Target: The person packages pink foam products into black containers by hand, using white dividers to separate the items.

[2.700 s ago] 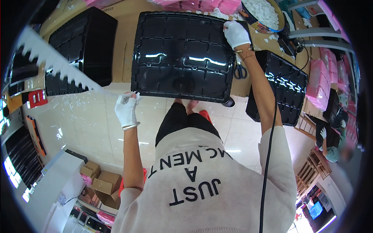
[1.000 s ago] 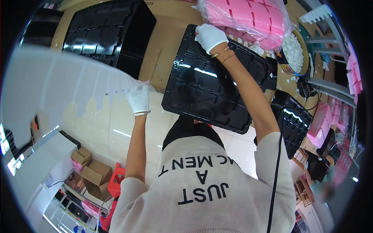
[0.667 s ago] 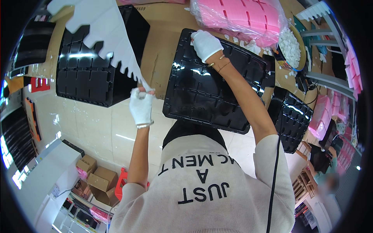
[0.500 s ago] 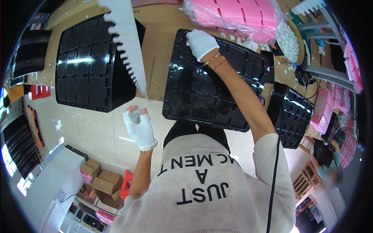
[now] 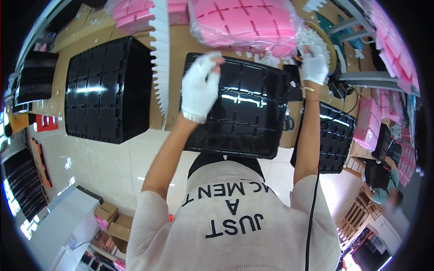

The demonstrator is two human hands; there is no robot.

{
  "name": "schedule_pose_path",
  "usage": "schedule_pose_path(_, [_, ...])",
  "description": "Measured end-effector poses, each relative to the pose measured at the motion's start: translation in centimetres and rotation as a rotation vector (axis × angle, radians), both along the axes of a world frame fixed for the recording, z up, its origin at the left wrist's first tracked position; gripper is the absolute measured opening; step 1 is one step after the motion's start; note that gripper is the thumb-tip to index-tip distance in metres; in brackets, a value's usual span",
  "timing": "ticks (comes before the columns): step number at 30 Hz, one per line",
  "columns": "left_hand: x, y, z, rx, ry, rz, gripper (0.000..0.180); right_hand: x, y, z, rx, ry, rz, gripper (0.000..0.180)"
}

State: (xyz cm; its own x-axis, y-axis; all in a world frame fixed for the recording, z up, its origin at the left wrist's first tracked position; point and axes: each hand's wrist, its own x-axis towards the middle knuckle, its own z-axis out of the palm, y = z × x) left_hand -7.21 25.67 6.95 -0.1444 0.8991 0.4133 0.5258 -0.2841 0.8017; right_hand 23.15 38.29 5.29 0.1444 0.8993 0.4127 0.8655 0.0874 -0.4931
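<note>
Count: three black compartment trays, one white toothed foam strip [image 5: 161, 58], one bag of pink foam blocks [image 5: 244, 22]. The middle black tray [image 5: 244, 117] is glossy, gridded into square pockets, lying on the brown bench. Left hand [image 5: 200, 88], white glove, fingers half-curled over the tray's top-left corner; grip unclear. Right hand [image 5: 314, 67] at its top-right corner; can't tell if clamped. Second tray stack [image 5: 106, 90] left of left hand, third tray [image 5: 334, 137] below right hand.
</note>
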Motion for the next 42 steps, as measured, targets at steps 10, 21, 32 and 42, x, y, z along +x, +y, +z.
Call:
schedule_pose_path(10, [-0.9,15.4,-4.7,-0.294,0.45,0.305,0.025,3.8,6.6,-1.1,0.15,-0.042,0.285,0.024])
schedule_pose_path(21, [-0.3,14.7,-6.3,-0.243,0.58,0.382,0.014,0.6,14.8,-4.8,-0.024,-0.374,0.409,0.022])
schedule_pose_path(32, [0.1,16.1,-6.5,-0.269,1.05,0.383,0.012,0.8,15.0,-4.4,-0.108,-0.406,0.389,0.024])
schedule_pose_path(42, [0.1,14.1,0.6,0.073,0.917,0.387,0.01,2.5,7.1,3.6,0.079,-0.102,0.23,0.027])
